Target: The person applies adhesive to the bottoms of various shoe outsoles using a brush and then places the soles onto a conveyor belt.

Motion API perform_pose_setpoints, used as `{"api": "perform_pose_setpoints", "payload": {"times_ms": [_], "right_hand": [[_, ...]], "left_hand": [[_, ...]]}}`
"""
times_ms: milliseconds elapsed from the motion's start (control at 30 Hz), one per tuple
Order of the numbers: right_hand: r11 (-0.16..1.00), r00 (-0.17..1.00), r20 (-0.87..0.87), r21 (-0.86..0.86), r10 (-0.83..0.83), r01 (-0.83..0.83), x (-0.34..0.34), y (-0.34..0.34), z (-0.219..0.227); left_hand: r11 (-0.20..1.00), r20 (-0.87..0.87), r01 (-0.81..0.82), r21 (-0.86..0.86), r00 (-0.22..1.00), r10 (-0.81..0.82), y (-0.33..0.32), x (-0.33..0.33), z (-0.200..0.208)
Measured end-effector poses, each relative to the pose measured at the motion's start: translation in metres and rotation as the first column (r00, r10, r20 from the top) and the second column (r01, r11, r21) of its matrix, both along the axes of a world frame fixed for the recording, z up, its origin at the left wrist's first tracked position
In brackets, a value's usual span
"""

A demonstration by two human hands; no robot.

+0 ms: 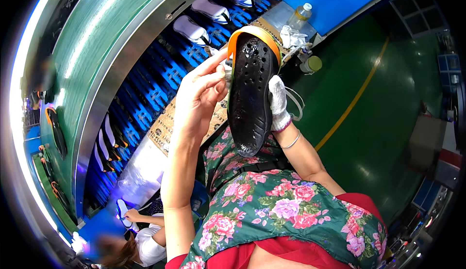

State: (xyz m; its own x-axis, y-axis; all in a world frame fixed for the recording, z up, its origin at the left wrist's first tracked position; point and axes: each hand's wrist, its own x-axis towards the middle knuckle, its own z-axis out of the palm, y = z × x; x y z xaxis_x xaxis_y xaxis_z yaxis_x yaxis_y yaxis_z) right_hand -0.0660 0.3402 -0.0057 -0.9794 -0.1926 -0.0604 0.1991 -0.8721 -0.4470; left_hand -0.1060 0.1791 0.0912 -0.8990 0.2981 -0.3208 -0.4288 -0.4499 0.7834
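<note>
A black shoe sole (pixel 250 89) with an orange rim round its far end stands almost upright in front of me. Small holes dot its upper half, and its surface shines as if wet. My right hand (pixel 279 104), in a white knit glove, grips the sole along its right edge. At its left edge is my bare left hand (pixel 204 89), with thumb and fingers pinched together. Something small and silvery-white (pixel 227 70) shows by those fingertips, too small and partly hidden to name. The right hand's other fingers are behind the sole.
Blue slatted racks (pixel 170 70) carry several pale shoe pieces (pixel 209 9) beside a green conveyor (pixel 107 21). Cardboard (pixel 162 128) covers the nearer ledge. A bottle (pixel 300 16), white cloth (pixel 292 37) and lidded pot (pixel 311 65) stand far right. A co-worker (pixel 145 240) holds a shoe piece lower left.
</note>
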Motion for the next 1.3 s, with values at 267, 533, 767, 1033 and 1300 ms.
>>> {"api": "perform_pose_setpoints", "payload": {"times_ms": [267,533,767,1033,1300], "right_hand": [[1.0,1.0,-0.009,-0.009,0.015,-0.015,0.003,0.006,-0.012],[0.996,0.998,0.011,-0.062,0.063,-0.062,0.004,0.007,-0.008],[0.995,0.999,-0.025,0.094,0.041,-0.039,0.0,0.005,0.009],[0.999,0.998,0.05,-0.024,0.022,-0.021,-0.007,0.006,0.017],[0.974,0.992,0.1,0.218,-0.077,0.054,0.008,0.011,-0.021]], "left_hand": [[0.998,0.05,0.03,0.046,0.998,-0.032,-0.002,0.0,0.003],[0.997,0.086,0.036,0.066,0.995,-0.042,-0.005,-0.003,0.0],[0.988,0.13,0.086,0.131,0.986,-0.104,-0.011,-0.002,-0.006],[0.992,0.06,-0.011,0.127,0.998,0.004,-0.065,-0.006,0.024],[0.106,-0.632,-0.634,-0.766,0.773,0.056,-0.256,-0.1,-0.003]]}}
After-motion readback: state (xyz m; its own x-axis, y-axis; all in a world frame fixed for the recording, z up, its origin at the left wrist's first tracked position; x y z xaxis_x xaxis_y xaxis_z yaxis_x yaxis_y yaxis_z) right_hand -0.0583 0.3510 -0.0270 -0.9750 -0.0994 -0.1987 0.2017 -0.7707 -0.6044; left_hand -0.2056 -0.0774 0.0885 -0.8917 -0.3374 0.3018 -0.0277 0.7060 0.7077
